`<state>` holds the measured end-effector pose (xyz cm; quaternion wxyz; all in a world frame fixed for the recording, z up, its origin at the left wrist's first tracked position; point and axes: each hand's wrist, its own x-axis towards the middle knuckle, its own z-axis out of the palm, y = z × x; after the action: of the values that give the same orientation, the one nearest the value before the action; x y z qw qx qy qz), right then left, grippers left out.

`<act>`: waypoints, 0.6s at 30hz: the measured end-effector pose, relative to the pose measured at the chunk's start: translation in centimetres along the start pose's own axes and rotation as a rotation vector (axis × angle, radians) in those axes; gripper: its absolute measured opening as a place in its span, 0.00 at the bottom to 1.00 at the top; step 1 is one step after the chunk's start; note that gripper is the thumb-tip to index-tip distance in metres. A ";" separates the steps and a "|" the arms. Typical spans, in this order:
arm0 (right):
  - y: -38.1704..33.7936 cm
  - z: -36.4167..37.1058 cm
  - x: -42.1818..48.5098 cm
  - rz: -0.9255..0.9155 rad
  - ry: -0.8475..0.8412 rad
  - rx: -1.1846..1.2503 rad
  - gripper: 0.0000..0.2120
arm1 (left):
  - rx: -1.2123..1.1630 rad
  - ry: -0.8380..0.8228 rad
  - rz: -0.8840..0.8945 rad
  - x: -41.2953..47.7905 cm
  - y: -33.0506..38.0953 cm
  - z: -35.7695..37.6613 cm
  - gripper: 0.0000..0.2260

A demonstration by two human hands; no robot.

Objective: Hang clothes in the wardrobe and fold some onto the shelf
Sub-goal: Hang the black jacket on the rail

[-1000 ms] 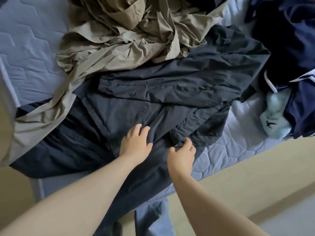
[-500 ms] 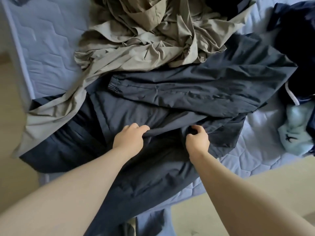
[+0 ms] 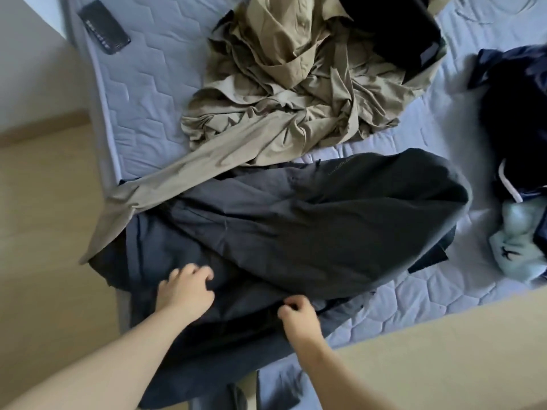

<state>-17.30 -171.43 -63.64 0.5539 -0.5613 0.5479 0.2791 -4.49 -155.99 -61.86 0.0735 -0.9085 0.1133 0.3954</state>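
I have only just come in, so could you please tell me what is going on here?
A person is working on a dark navy garment lying unfolded at the near corner of the mattress. The right hand pinches a fold near its front edge; the left hand rests on it with curled fingers, too blurred to show a grip. A crumpled khaki garment lies behind, one strip draped over it.

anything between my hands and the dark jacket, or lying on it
Nothing between: the left hand and right hand both touch the dark jacket. A long strip of the khaki garment lies across its far-left corner and could drag along.
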 end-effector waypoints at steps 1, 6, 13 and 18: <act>-0.3 -0.7 0.1 0.002 0.121 0.105 0.06 | -0.084 0.071 0.065 0.5 1.2 -0.2 0.18; -3.8 -6.3 1.7 -0.154 0.672 0.459 0.25 | -0.231 0.053 0.450 1.9 10.3 -0.8 0.37; -6.4 -11.2 4.1 -0.233 0.585 0.385 0.20 | -1.062 -0.381 0.125 2.5 15.8 -1.9 0.21; -7.6 -6.8 2.8 -0.460 0.194 -0.114 0.13 | -1.714 -0.385 -0.124 2.6 12.6 -3.6 0.20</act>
<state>-11.58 -180.18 -62.30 0.5154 -0.7255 0.4398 0.1211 -3.56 -169.36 -61.91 -0.5943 -0.5733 -0.2863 0.4860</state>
